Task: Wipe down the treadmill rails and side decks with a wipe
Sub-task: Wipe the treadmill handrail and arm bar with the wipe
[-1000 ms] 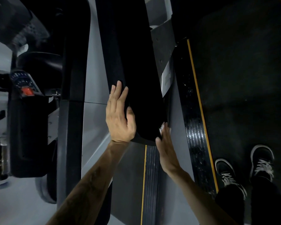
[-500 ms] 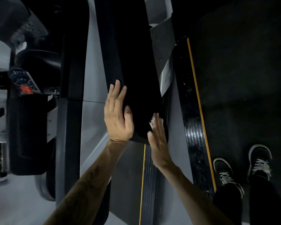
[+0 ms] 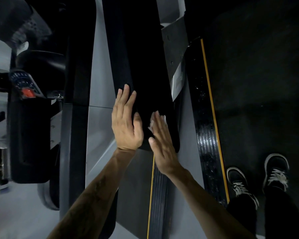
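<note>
Head view: right hand flat, fingers straight, pressing white wipe onto black rail near its lower end. Left hand also flat w/ nothing held, steadying rail's left edge. Best w/ even pressure, long overlapping strokes, then side deck beside belt

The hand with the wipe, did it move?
Yes. The right hand with the wipe slid left across the black rail, away from the white label.
</note>
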Available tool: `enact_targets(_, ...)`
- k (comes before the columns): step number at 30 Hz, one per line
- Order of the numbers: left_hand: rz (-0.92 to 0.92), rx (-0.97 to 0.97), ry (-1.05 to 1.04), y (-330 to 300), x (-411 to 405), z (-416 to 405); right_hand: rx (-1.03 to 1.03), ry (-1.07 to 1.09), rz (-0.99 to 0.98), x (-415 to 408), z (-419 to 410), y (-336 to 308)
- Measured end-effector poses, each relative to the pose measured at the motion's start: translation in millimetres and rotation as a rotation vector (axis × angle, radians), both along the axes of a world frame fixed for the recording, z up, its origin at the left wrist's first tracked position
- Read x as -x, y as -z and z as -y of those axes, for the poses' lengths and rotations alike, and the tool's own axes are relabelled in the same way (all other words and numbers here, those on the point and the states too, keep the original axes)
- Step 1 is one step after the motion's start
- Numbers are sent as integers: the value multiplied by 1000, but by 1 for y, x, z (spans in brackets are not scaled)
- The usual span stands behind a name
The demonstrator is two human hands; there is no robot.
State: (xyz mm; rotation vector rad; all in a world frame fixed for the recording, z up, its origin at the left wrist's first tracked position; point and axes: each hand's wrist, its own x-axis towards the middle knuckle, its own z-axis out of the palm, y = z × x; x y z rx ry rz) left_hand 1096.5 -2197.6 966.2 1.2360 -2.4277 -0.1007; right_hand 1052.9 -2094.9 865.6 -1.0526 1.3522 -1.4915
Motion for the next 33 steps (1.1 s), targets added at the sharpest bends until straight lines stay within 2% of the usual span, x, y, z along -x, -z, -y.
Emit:
enact_targets(3, 0, -10, 2, 0, -1, 0, -162, -11, 135, -4, -21, 3)
enact_targets(5, 1, -14, 3, 0, -1, 0, -201, -46, 163, -7, -35, -3)
enact_targets(10, -2, -13, 1, 0, -1, 0, -49, -104, -56, -13, -39, -23)
enact_targets(17, -35, -27, -2, 1, -2, 1, 194, -37, -150, 7, 0, -17)
enact_targets(22, -57, -20, 4, 2, -3, 0, 194, 68, -125, 5, 3, -18)
enact_targets(26, -78, -21, -1, 2, -3, 0, 203, 176, -201, 3, 0, -18)
enact_targets(33, -55, -39, -11, 2, -4, 0, 197, 157, -228, 15, -6, -21)
